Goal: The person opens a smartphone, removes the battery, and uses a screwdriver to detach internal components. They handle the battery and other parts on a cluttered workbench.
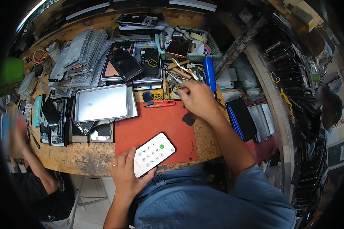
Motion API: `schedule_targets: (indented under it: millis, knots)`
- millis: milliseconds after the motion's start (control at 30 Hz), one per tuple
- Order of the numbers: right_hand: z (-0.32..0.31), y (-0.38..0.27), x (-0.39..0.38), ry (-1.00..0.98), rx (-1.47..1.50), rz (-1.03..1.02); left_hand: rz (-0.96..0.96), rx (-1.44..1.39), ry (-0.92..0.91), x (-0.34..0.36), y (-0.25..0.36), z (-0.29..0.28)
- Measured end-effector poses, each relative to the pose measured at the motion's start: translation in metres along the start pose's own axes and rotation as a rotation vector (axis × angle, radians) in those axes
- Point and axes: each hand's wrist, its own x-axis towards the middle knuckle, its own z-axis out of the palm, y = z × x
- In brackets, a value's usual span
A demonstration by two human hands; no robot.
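My left hand holds a phone near the bench's front edge, its lit screen showing a keypad with a green round button. The phone lies over the lower edge of a red mat. My right hand is at a pile of small tools with its fingers curled; what they grip, if anything, I cannot make out. Just left of it are red-handled snips and yellow rubber bands. A blue cylindrical tool stands to its right.
Stacked tablet parts, bubble-wrapped pieces, a silver panel and a green basket crowd the wooden bench. Black devices fill racks at right. A co-worker's arm is at left; another person is at far right.
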Motion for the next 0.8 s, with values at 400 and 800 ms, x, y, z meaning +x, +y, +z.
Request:
schedule_targets:
  millis: [400,800]
  knots:
    - [-0.021,-0.014,-0.028,-0.01,0.03,-0.254,0.073,-0.115,-0.155,0.016,-0.007,-0.026]
    - [-0.065,0.062,-0.059,0.078,-0.348,0.156,0.012,-0.296,-0.059,0.023,-0.018,-0.023]
